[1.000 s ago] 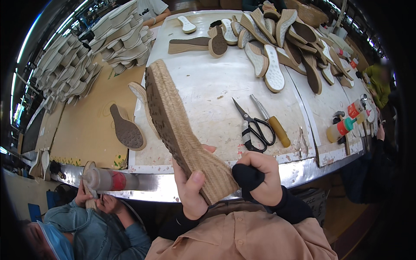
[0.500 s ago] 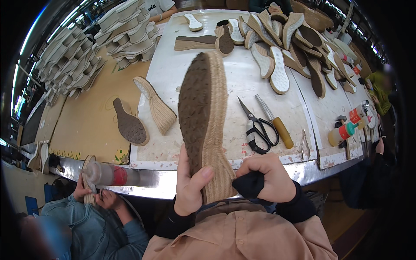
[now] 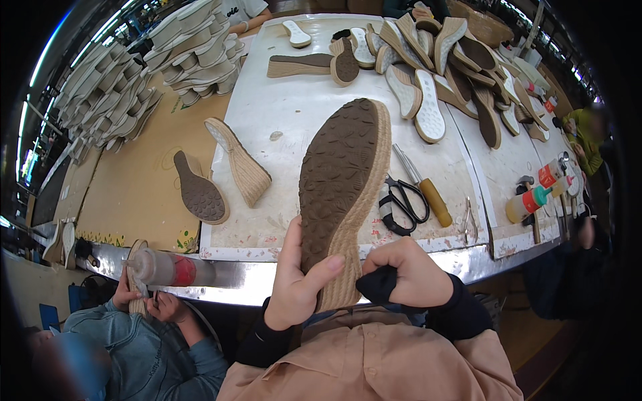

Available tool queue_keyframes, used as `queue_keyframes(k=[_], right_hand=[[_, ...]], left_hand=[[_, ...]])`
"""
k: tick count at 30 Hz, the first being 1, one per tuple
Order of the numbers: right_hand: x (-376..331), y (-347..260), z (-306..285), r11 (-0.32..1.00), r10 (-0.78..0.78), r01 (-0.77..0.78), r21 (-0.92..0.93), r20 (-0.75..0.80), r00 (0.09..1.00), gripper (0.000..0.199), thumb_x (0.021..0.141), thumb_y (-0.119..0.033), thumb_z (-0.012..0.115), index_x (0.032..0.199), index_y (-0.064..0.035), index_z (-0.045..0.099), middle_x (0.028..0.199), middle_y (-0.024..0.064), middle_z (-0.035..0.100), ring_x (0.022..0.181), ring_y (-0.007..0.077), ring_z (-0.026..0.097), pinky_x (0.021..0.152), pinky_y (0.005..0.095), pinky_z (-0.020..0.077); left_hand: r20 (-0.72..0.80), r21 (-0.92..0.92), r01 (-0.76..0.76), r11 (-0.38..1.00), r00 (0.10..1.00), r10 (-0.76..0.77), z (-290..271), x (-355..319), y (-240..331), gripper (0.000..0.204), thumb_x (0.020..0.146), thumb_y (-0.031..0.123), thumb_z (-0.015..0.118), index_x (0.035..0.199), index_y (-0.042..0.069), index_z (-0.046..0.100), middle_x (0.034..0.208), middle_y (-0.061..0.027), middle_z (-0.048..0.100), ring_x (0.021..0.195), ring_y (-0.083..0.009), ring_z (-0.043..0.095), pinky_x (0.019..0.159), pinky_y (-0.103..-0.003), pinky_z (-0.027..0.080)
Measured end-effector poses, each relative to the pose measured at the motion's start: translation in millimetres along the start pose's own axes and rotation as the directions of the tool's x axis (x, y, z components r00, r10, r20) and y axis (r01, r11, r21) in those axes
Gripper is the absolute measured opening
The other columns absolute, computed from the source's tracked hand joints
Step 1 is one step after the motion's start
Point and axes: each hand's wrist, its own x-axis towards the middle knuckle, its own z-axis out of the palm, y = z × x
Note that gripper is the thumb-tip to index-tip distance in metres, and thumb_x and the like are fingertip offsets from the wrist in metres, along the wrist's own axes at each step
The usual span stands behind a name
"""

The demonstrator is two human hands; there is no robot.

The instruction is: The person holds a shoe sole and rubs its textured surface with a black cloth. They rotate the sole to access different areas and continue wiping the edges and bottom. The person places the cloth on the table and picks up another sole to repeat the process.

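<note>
My left hand (image 3: 297, 281) grips a wedge shoe sole (image 3: 338, 194) by its heel end. The sole stands nearly upright in front of me, its brown patterned tread turned toward me and a braided tan rope side along its right edge. My right hand (image 3: 414, 271) is closed beside the heel, its fingers curled around a black cloth (image 3: 378, 284); the cloth is against or very close to the rope side. Behind the sole lie black-handled scissors (image 3: 404, 204), whose blades are hidden by it, and a tool with a yellowish handle (image 3: 436, 202).
Two wedge soles, one tread up (image 3: 200, 190) and one on its side (image 3: 242, 164), lie to the left. A heap of soles (image 3: 461, 73) fills the far right. Stacked pale wedges (image 3: 194, 53) stand far left. Glue bottles (image 3: 528, 204) are at right. A co-worker (image 3: 147, 334) sits lower left, near a bottle (image 3: 167, 269).
The wedge sole has tipped and turned, its top moving right and lower, so more of the tread faces me and the scissor blades are covered. My right hand has barely moved.
</note>
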Motion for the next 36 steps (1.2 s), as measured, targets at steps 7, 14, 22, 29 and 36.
queue_keyframes(k=[7,14,22,29,36], right_hand=[[-5,12,24,0.936,-0.221,0.137,-0.326,-0.239,0.945,0.005,0.074,-0.003,0.062,0.078,0.0010,0.062,0.068,0.0158,0.061,0.058,0.0319,0.059,0.055,0.0355,0.0472],[-6,22,25,0.979,-0.190,0.150,-0.139,-0.346,0.919,0.007,0.078,0.000,0.062,0.085,0.0025,0.063,0.074,0.0144,0.062,0.064,0.0251,0.062,0.058,0.0304,0.0475],[-8,6,20,0.977,-0.211,0.200,-0.066,-0.345,0.915,0.012,0.078,0.000,0.064,0.090,0.0016,0.067,0.072,0.0128,0.062,0.064,0.0207,0.061,0.058,0.0287,0.0462],[-4,11,28,0.931,-0.350,0.260,-0.255,-0.425,0.835,0.004,0.076,0.000,0.065,0.078,0.0010,0.061,0.066,0.0111,0.055,0.056,0.0250,0.055,0.053,0.0318,0.0437],[4,23,26,0.966,-0.253,0.190,-0.174,-0.489,0.835,0.009,0.081,-0.003,0.063,0.075,0.0012,0.058,0.063,0.0100,0.054,0.055,0.0187,0.053,0.052,0.0301,0.0418]], left_hand=[[-0.089,0.097,-0.139,0.985,0.985,0.148,8,2,0,0.059,0.085,0.008,0.063,0.134,-0.004,0.033,0.126,-0.0129,0.050,0.114,-0.0175,0.049,0.099,-0.030,0.037],[-0.238,-0.004,-0.129,0.992,0.963,0.125,9,2,-14,0.058,0.085,0.017,0.056,0.134,-0.003,0.034,0.121,-0.0187,0.052,0.102,-0.0211,0.056,0.089,-0.032,0.046],[-0.197,-0.144,-0.163,0.976,0.971,0.133,5,-3,-13,0.063,0.084,0.018,0.055,0.137,-0.002,0.028,0.121,-0.0217,0.052,0.105,-0.0250,0.056,0.090,-0.036,0.046],[-0.302,0.011,-0.233,0.972,0.926,0.225,20,-3,-17,0.057,0.084,0.026,0.052,0.130,-0.002,0.033,0.117,-0.0236,0.051,0.091,-0.0230,0.059,0.077,-0.034,0.053],[-0.260,-0.057,-0.187,0.981,0.951,0.166,21,-6,-25,0.059,0.085,0.027,0.053,0.131,-0.002,0.032,0.118,-0.0248,0.050,0.092,-0.0252,0.060,0.076,-0.036,0.053]])
